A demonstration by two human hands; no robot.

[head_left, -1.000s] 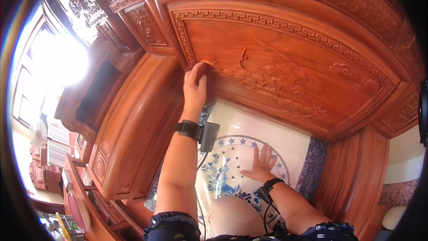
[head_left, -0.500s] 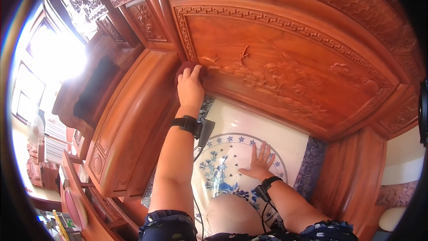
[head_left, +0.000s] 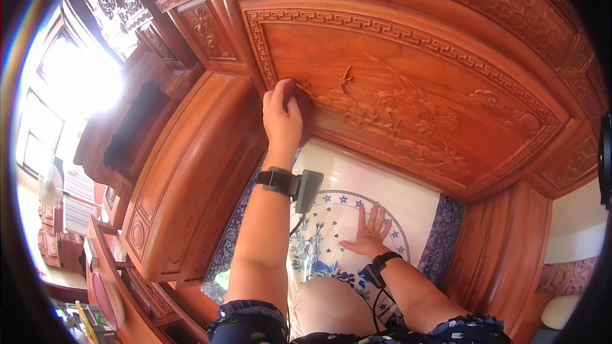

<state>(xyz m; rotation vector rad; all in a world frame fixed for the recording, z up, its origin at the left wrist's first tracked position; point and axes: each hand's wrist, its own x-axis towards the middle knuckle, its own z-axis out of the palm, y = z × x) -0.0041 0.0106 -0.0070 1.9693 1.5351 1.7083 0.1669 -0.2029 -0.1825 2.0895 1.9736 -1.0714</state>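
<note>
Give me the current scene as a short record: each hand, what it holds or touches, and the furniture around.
Left hand: gripping a dark red pad, exact kind unclear
Pad position: at the lower-left corner of the carved wooden backrest panel
Right hand: open, fingers spread on the blue-flowered seat cover
Left side: wooden armrest
Background left: white fan

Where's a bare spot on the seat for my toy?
The pale seat cover is bare between the right hand, the carved backrest and the blue trim. It's crowded nearer the person, around the knee and right forearm.
</note>
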